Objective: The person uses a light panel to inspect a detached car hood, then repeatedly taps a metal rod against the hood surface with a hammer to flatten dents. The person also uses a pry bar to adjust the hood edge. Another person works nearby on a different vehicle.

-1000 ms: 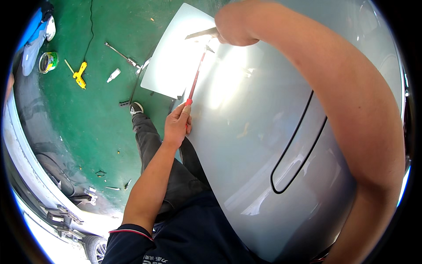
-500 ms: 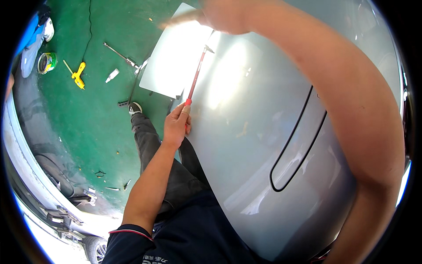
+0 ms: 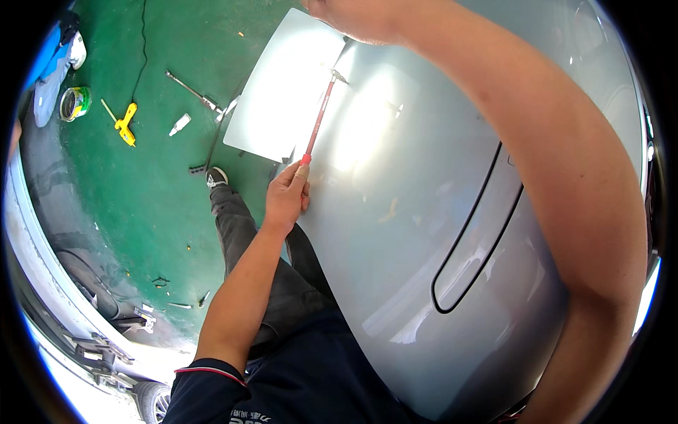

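Note:
My left hand [image 3: 286,196] is closed round the red grip of a slim hammer [image 3: 322,113], low at the near end of its shaft. The hammer's small metal head [image 3: 339,75] is at the silver-grey car panel [image 3: 395,233], beside a bright white light board [image 3: 282,99]; whether it touches the panel I cannot tell. Across the panel from the lower right reaches my right arm. My right hand [image 3: 353,20] is at the top edge, by the upper end of the board. Its fingers are mostly cut off, so their grip is hidden. Light from the board reflects on the panel.
On the green floor lie a yellow glue gun [image 3: 127,126] with a cord, a white bottle [image 3: 180,124] and a metal rod tool [image 3: 192,90]. An open tin [image 3: 74,104] stands near a person in blue [image 3: 48,74]. Another car [image 3: 42,247] borders the left.
My right hand has moved slightly up, and its blurred fingers no longer show over the light board. My left hand and the hammer are almost unchanged.

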Motion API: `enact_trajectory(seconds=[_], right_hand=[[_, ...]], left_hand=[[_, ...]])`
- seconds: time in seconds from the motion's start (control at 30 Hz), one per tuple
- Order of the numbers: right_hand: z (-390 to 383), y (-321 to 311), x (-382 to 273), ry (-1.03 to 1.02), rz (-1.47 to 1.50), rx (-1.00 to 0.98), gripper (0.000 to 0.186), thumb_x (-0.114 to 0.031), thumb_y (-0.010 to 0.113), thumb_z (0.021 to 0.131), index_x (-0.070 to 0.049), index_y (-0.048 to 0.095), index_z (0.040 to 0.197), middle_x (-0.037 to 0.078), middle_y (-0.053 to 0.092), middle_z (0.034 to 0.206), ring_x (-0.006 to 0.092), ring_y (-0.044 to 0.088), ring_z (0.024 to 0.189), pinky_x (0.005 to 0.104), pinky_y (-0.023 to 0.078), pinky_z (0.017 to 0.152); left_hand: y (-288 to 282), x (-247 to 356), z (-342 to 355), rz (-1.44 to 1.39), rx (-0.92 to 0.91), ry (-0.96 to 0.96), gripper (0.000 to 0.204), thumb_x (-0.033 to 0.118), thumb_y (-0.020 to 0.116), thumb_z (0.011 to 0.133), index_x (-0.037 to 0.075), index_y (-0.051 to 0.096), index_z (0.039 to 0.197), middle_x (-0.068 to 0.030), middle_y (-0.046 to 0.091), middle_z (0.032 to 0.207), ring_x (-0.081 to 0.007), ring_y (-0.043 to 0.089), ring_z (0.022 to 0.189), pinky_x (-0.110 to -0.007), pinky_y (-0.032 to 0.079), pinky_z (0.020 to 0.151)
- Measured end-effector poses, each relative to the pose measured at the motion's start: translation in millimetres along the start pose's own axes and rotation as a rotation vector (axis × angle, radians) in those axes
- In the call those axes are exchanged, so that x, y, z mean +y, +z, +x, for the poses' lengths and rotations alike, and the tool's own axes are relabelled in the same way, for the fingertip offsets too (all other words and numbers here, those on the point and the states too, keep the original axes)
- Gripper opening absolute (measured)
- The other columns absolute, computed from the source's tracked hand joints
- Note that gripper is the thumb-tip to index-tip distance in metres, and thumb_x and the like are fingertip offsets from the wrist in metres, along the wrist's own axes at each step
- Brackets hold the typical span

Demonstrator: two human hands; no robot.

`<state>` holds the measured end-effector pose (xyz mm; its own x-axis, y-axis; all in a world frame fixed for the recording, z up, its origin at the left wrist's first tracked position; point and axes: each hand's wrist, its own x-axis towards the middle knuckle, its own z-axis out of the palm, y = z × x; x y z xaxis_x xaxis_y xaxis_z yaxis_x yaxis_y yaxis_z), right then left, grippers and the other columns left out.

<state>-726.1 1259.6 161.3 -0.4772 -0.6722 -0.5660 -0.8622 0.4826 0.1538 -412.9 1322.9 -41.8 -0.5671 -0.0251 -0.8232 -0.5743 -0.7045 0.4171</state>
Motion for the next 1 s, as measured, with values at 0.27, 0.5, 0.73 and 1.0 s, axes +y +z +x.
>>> enact_trajectory(seconds=[0.27,0.5,0.73,1.0], right_hand=[[33,68,11,-0.295,-0.552,-0.501,0.034,-0.008,0.060,0.089,-0.003,0.071,0.120,0.015,0.074,0.112,0.0372,0.072,0.102,0.0558,0.056,0.089],[5,23,-3,0.027,-0.007,-0.204,0.029,-0.013,0.063,0.091,-0.002,0.073,0.115,0.016,0.074,0.110,0.0373,0.072,0.100,0.0557,0.056,0.086],[14,27,3,-0.203,-0.139,-0.221,0.029,-0.025,0.057,0.097,-0.002,0.072,0.108,0.019,0.075,0.103,0.0377,0.073,0.095,0.0505,0.058,0.082],[-20,20,14,-0.169,-0.235,-0.283,0.040,-0.033,0.050,0.102,-0.004,0.067,0.124,0.019,0.076,0.102,0.0404,0.073,0.096,0.0509,0.058,0.084]], left_hand=[[-2,-7,-1,-0.021,0.025,0.003,0.039,0.028,0.062,0.106,0.003,0.065,0.135,-0.0004,0.054,0.070,-0.0082,0.047,0.047,-0.024,0.035,0.044],[-3,-6,-3,-0.022,0.020,0.009,0.039,0.029,0.062,0.106,0.003,0.065,0.135,-0.0003,0.055,0.070,-0.0080,0.047,0.047,-0.024,0.036,0.044],[-8,-4,-3,-0.035,0.063,0.004,0.039,0.029,0.062,0.106,0.003,0.065,0.134,-0.0001,0.054,0.070,-0.0081,0.046,0.048,-0.024,0.036,0.045],[-1,-3,3,-0.004,0.005,0.009,0.039,0.030,0.062,0.106,0.006,0.066,0.135,0.0005,0.053,0.070,-0.0082,0.047,0.048,-0.024,0.035,0.045]])
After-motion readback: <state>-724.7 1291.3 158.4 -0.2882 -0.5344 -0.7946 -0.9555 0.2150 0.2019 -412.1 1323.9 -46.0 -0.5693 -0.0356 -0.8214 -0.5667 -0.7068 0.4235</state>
